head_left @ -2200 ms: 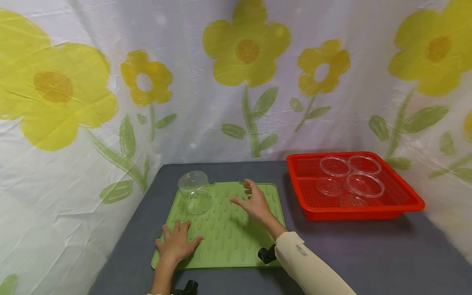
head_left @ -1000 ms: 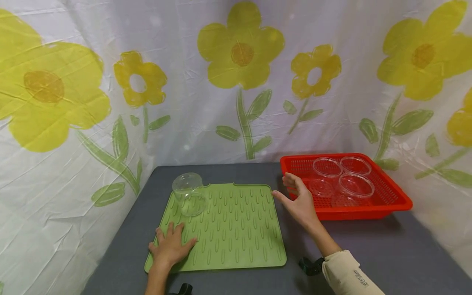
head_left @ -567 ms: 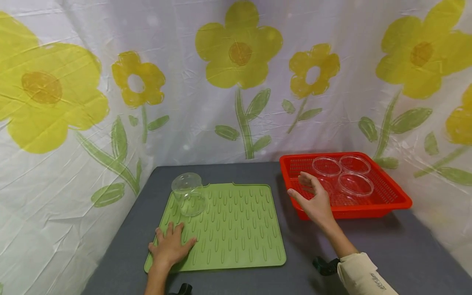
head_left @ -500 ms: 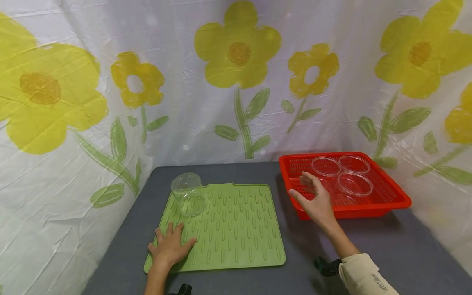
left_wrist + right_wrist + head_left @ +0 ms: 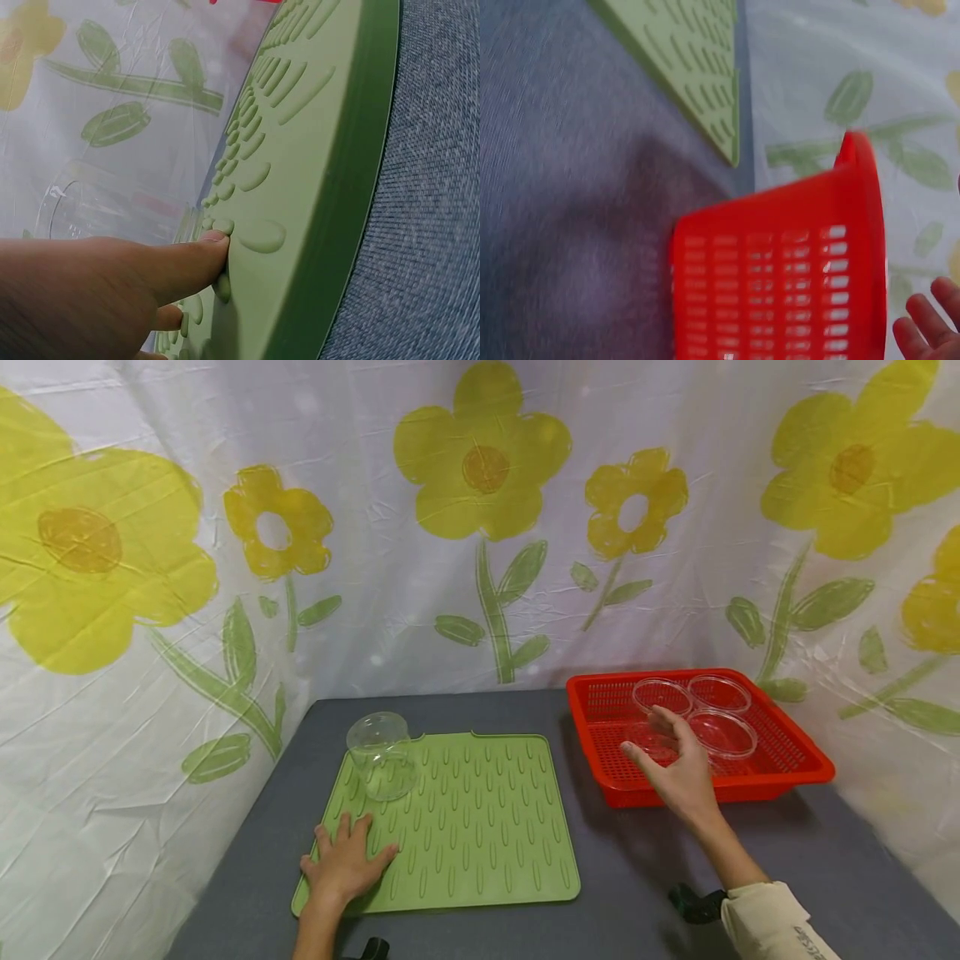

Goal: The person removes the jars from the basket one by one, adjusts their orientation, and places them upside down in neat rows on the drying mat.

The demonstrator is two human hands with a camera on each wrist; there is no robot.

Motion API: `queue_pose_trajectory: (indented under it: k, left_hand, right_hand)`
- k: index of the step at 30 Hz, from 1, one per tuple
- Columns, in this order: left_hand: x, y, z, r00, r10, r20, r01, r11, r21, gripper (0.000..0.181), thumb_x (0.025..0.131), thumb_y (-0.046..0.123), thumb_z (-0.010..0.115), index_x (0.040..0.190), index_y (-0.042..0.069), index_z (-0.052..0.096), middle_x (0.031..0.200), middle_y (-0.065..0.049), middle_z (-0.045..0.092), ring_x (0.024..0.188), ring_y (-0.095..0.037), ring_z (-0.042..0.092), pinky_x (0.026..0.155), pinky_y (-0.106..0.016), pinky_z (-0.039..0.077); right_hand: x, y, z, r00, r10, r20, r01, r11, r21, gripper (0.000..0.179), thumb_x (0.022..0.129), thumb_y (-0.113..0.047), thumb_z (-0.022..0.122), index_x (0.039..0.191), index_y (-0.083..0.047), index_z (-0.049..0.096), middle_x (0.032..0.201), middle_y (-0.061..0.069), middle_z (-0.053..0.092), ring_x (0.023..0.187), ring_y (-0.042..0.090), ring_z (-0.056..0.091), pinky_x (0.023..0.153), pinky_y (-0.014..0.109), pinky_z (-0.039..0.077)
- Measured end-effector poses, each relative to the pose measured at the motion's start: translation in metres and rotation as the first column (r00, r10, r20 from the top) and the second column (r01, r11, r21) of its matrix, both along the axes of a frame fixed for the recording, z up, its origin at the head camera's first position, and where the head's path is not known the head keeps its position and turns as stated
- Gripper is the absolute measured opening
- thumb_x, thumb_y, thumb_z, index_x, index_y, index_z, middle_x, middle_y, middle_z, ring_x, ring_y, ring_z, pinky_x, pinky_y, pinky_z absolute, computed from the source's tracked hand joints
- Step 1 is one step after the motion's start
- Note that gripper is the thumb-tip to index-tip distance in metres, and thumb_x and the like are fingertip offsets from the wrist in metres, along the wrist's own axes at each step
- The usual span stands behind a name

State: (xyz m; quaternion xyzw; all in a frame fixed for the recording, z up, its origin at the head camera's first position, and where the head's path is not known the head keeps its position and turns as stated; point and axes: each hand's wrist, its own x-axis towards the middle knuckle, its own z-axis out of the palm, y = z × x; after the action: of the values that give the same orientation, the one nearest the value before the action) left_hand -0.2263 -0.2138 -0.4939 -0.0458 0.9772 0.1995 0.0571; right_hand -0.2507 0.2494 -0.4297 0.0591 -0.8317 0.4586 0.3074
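My left hand (image 5: 343, 864) rests with spread fingers on the front left corner of a green ridged mat (image 5: 487, 835); the left wrist view shows its thumb (image 5: 191, 262) touching the ridges. A clear plastic cup (image 5: 382, 760) stands upright at the mat's back left corner, just beyond those fingers. My right hand (image 5: 684, 777) is over the near side of a red plastic basket (image 5: 787, 787), thumb and fingers apart, holding nothing. Three clear round cups stand in the basket. The hand overlaps the left one (image 5: 645, 739) in the head view, and its fingers are close to the front one (image 5: 723, 747).
A grey cloth-covered table (image 5: 622, 877) lies under everything. A white curtain with yellow flowers (image 5: 360, 643) closes off the back and sides. The basket stands at the back right, with a strip of table between it and the mat.
My right hand has moved from above the mat rightward to over the basket. The left hand stays on the mat, and the cups have not moved. The head view has shifted slightly.
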Motion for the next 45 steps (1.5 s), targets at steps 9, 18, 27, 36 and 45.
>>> queue_pose_trajectory:
  k: [9,18,27,36,45]
  left_hand:
    - [-0.001,-0.001,-0.005,1.000,0.000,0.011,0.000,1.000,0.007,0.082,0.095,0.056,0.062,0.155,0.005,0.039,0.162,-0.037,0.019,0.144,-0.071,0.004,0.101,-0.090,0.014]
    - [0.001,-0.002,-0.004,1.000,0.006,0.012,-0.007,1.000,0.010,0.081,0.095,0.055,0.063,0.155,0.004,0.040,0.162,-0.037,0.019,0.144,-0.070,0.003,0.102,-0.090,0.014]
    - [0.001,-0.002,-0.002,1.000,0.005,0.012,-0.005,1.000,0.013,0.081,0.095,0.054,0.063,0.155,0.004,0.039,0.162,-0.037,0.018,0.144,-0.070,0.003,0.102,-0.090,0.014]
    - [0.000,-0.001,-0.001,1.000,0.007,0.011,-0.007,1.000,0.007,0.082,0.095,0.055,0.062,0.155,0.004,0.039,0.162,-0.037,0.019,0.144,-0.070,0.003,0.103,-0.090,0.014]
    - [-0.003,-0.003,-0.004,1.000,0.003,0.015,-0.004,1.000,0.009,0.083,0.094,0.057,0.063,0.155,0.004,0.039,0.162,-0.037,0.018,0.143,-0.071,0.003,0.102,-0.090,0.014]
  right_hand:
    - [-0.004,0.030,-0.006,0.979,-0.182,-0.086,0.188,0.980,0.061,0.089,0.075,-0.007,0.089,0.149,0.005,0.041,0.140,0.030,0.049,0.127,0.045,0.045,0.102,0.061,0.039]
    - [-0.011,0.064,-0.013,0.948,-0.295,-0.117,0.310,0.940,0.140,0.093,0.068,-0.016,0.090,0.146,0.007,0.044,0.136,0.036,0.050,0.125,0.053,0.041,0.101,0.067,0.031]
    - [-0.013,0.086,-0.018,0.932,-0.362,-0.036,0.362,0.913,0.190,0.092,0.072,-0.023,0.088,0.147,0.006,0.043,0.136,0.034,0.051,0.126,0.051,0.040,0.105,0.069,0.029]
    - [-0.018,0.105,-0.008,0.869,-0.452,0.202,0.361,0.857,0.368,0.108,0.078,-0.053,0.081,0.148,0.013,0.033,0.138,0.042,0.045,0.123,0.060,0.040,0.098,0.073,0.033]
    - [-0.022,0.111,-0.006,0.834,-0.469,0.292,0.308,0.833,0.460,0.111,0.078,-0.069,0.073,0.140,0.017,0.042,0.133,0.042,0.051,0.112,0.059,0.049,0.090,0.072,0.042]
